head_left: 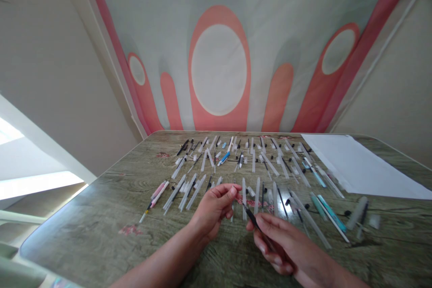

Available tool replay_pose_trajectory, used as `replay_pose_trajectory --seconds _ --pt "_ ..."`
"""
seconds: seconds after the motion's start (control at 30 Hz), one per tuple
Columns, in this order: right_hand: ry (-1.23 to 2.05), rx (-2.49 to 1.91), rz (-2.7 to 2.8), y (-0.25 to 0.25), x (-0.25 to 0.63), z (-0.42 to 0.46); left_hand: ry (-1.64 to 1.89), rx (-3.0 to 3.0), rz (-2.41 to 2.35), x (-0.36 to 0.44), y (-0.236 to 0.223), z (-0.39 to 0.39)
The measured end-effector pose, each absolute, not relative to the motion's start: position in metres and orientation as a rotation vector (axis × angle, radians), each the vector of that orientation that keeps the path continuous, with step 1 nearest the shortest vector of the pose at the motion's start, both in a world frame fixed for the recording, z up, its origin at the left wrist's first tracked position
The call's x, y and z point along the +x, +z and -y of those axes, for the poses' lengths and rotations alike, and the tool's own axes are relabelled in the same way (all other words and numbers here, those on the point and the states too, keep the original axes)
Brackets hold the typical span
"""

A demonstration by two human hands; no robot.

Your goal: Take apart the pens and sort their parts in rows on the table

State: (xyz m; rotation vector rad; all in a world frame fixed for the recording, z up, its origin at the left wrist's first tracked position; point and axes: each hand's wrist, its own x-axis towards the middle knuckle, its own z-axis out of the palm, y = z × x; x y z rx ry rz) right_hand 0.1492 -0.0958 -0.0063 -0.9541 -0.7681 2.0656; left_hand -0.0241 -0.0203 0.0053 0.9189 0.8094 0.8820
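Observation:
My right hand holds a dark pen, its tip pointing up and to the left over the near part of the table. Left of it, my left hand is closed in a pinch, thumb against forefinger; anything between those fingertips is too small to make out. A small gap separates the two hands. Just beyond them lie translucent pen barrels, dark refills and small black parts, spread in rough rows.
Pink-and-white pen parts lie left, teal and blue parts right, and a blue pen piece farther back. A white paper sheet covers the back right of the wooden table. A patterned curtain hangs behind.

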Motion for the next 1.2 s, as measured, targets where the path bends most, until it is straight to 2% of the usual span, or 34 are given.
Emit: replay_pose_trajectory --seconds 0.2,0.37,0.5,0.57,0.8,1.2 --pt "2.033 -0.956 0.79 -0.006 0.151 0.096 1.047 0.987 -0.853 -0.043 0.019 0.0" --pt "2.032 -0.937 0.792 -0.001 0.151 0.096 1.076 1.382 -1.037 -0.059 0.029 -0.038" --pt "2.035 -0.934 0.812 -0.001 0.152 0.097 0.863 2.161 -1.362 -0.048 0.028 -0.085" --pt "2.038 -0.932 0.823 -0.003 0.152 0.097 0.744 2.341 -1.428 -0.035 0.024 -0.11" --pt "2.014 -0.927 0.845 -0.002 0.155 0.094 0.39 2.576 -1.486 0.002 0.004 -0.163" --pt "2.009 -0.928 0.852 -0.004 0.157 0.093 0.067 2.649 -1.563 -0.014 -0.004 -0.171"
